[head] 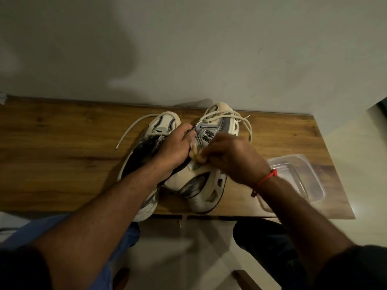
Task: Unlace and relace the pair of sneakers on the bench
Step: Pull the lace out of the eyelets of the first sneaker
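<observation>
Wood table (62,147) by wall | left hand (176,145) gripped right sneaker (207,164) | right hand (234,158) blurred, pinching lace; grip unclear

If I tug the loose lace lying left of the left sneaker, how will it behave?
The loose lace lies in a slack curve on the bench, so it is probably floppy and light. It runs back under the left hand into the left sneaker, so a tug would likely drag through eyelets, not lift free.
</observation>
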{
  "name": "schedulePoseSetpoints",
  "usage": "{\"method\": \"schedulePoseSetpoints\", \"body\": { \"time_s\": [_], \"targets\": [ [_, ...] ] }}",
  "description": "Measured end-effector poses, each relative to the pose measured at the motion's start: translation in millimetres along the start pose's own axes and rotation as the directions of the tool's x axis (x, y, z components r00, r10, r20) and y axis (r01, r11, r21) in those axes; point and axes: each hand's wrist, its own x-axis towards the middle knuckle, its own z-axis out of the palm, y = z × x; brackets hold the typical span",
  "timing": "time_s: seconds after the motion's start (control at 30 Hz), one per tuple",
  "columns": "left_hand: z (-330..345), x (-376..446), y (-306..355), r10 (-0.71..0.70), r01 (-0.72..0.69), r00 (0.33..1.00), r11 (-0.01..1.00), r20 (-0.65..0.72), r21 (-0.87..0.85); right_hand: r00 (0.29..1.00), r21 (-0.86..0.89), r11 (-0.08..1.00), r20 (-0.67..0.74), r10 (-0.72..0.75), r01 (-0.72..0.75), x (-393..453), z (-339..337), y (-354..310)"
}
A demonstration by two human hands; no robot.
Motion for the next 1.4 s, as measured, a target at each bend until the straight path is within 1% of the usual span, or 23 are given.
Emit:
{"method": "schedulePoseSetpoints", "body": {
  "time_s": [0.03,0.1,0.13,0.17,0.2,0.23,0.3,0.33,0.37,0.43,0.5,0.53,0.57,0.6,0.67,0.73,0.77,0.83,0.9,0.97,1.03,1.2,1.4],
  "targets": [
    [0,1,1,-0.001,0.001,1.0,1.0,0.011,0.007,0.993,-0.004,0.997,-0.09,0.08,-0.081,5,-3,12],
    [1,1,3,-0.004,0.004,1.0,1.0,0.022,0.018,0.929,0.026,0.965,-0.267,0.257,-0.26,10,-10,33],
    [2,1,3,-0.01,0.01,1.0,1.0,0.017,0.019,0.903,0.042,0.951,-0.304,0.303,-0.305,10,-12,37],
    [2,1,2,-0.016,0.016,1.0,0.999,0.009,0.028,0.911,0.041,0.952,-0.279,0.304,-0.305,9,-12,36],
    [3,2,1,-0.023,0.024,1.0,0.999,-0.002,0.038,0.949,0.023,0.969,-0.2,0.245,-0.246,6,-12,29],
    [3,2,0,-0.037,0.037,0.999,0.998,-0.012,0.043,0.986,0.007,0.99,-0.09,0.142,-0.142,2,-11,18],
    [1,3,-3,-0.064,0.065,0.998,0.997,-0.027,0.045,0.994,0.002,0.999,0.093,-0.052,0.052,-3,-10,3],
    [0,4,-3,-0.069,0.07,0.997,0.996,-0.031,0.047,0.989,-0.006,0.995,0.118,-0.095,0.096,-2,-10,2],
    [0,6,-3,-0.072,0.073,0.997,0.996,-0.029,0.049,0.993,-0.01,0.996,0.08,-0.083,0.084,2,-10,7],
    [2,8,-4,-0.062,0.063,0.998,0.997,-0.022,0.047,0.988,0.02,0.995,-0.116,0.098,-0.097,10,-9,23],
    [5,8,-4,-0.049,0.05,0.999,0.997,-0.011,0.055,0.901,0.073,0.946,-0.291,0.322,-0.315,16,-11,41],
    [6,7,-3,-0.043,0.043,0.999,0.997,-0.007,0.064,0.865,0.075,0.924,-0.33,0.379,-0.376,17,-12,47],
    [7,6,-4,-0.038,0.039,0.999,0.996,-0.011,0.077,0.861,0.059,0.916,-0.321,0.393,-0.396,17,-14,48],
    [7,6,-4,-0.034,0.035,0.999,0.996,-0.02,0.088,0.894,0.025,0.929,-0.265,0.363,-0.37,16,-16,44],
    [5,7,-7,-0.03,0.034,0.999,0.995,-0.04,0.098,0.981,-0.028,0.982,-0.041,0.188,-0.189,12,-22,23],
    [3,8,-9,-0.029,0.033,0.999,0.994,-0.045,0.103,0.978,-0.038,0.998,0.201,0.048,-0.041,8,-24,2],
    [3,9,-9,-0.026,0.031,0.999,0.993,-0.047,0.112,0.966,-0.038,0.999,0.258,0.025,-0.016,7,-23,-3],
    [2,10,-9,-0.022,0.027,0.999,0.993,-0.048,0.114,0.983,-0.023,1.0,0.183,0.011,-0.007,9,-17,-2],
    [2,10,-9,-0.036,0.04,0.999,0.996,-0.04,0.083,0.999,-0.012,0.999,-0.009,0.053,-0.053,13,-10,6],
    [3,9,-7,-0.034,0.035,0.999,0.997,-0.028,0.064,0.967,-0.015,0.991,-0.22,0.13,-0.136,19,-4,21],
    [6,7,-5,-0.001,0.001,1.0,0.999,-0.008,0.049,0.908,0.001,0.972,-0.357,0.219,-0.234,22,-4,38],
    [12,-1,-4,0.077,-0.084,0.99,0.995,0.118,0.056,0.824,0.018,0.929,-0.455,0.336,-0.369,25,-12,67],
    [15,-4,-5,0.157,-0.167,0.977,0.984,0.142,0.06,0.828,0.008,0.921,-0.435,0.353,-0.389,21,-11,71]
  ]
}}
